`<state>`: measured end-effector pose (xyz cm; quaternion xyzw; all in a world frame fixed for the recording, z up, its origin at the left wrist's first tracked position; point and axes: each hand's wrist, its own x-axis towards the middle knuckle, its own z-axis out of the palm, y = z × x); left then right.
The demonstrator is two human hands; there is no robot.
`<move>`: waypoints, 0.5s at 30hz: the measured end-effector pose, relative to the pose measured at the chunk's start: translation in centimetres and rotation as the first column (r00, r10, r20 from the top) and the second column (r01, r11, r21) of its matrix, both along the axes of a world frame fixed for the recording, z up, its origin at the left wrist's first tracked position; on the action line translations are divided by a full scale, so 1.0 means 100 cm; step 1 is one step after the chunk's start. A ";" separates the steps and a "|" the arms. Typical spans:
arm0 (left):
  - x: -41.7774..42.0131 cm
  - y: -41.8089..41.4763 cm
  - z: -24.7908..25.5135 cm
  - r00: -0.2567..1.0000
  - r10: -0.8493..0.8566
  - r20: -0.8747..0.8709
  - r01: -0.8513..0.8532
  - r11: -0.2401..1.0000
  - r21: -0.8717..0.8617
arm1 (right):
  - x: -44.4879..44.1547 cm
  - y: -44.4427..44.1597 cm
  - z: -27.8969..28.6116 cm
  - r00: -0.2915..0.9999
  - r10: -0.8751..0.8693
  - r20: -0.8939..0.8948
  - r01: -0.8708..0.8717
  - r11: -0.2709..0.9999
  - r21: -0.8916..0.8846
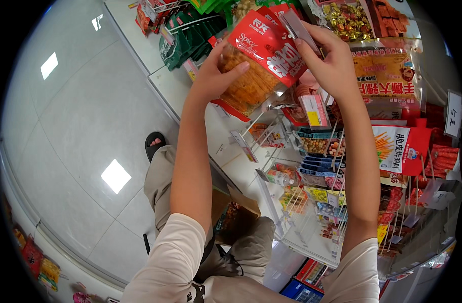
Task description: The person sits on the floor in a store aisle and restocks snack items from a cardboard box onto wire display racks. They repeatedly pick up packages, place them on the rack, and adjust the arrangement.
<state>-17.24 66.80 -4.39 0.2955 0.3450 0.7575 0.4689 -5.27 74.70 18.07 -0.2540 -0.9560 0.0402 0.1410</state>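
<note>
A red and clear snack packet (257, 64), with brown bean-roll strips showing through its window, hangs at the top centre of the view. My left hand (217, 74) grips its left side, the thumb lying across the front and the fingers hidden behind. At the packet's upper right corner, my right hand (327, 57) pinches a clear price-tag holder (299, 30) between thumb and fingers. Another red packet is partly visible behind the first. Whether the packet is on the hook cannot be made out.
Dark green packets (191, 36) hang on hooks to the left. Right of my arm hang large snack bags (386, 74) and a red-and-white packet (401, 147). Wire hooks with price tags (315, 110) jut out below. An open cardboard box (249, 204) of packets stands by my legs.
</note>
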 end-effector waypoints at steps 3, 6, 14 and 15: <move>0.004 0.007 -0.004 0.997 0.065 0.046 -0.065 0.998 0.008 | -0.002 -0.004 0.000 1.000 0.026 0.005 -0.026 0.999 0.029; 0.011 0.011 -0.002 0.911 0.330 -0.248 -0.367 0.922 -0.121 | -0.009 -0.022 0.009 0.970 0.054 0.237 -0.102 0.975 0.196; 0.034 0.007 0.001 0.478 0.585 -0.655 -0.780 0.626 -0.009 | -0.017 -0.033 -0.009 0.971 0.064 0.229 -0.149 0.914 0.378; 0.035 0.007 0.001 0.484 0.600 -0.637 -0.753 0.656 0.046 | -0.021 -0.036 -0.005 0.971 0.046 0.235 -0.128 0.929 0.347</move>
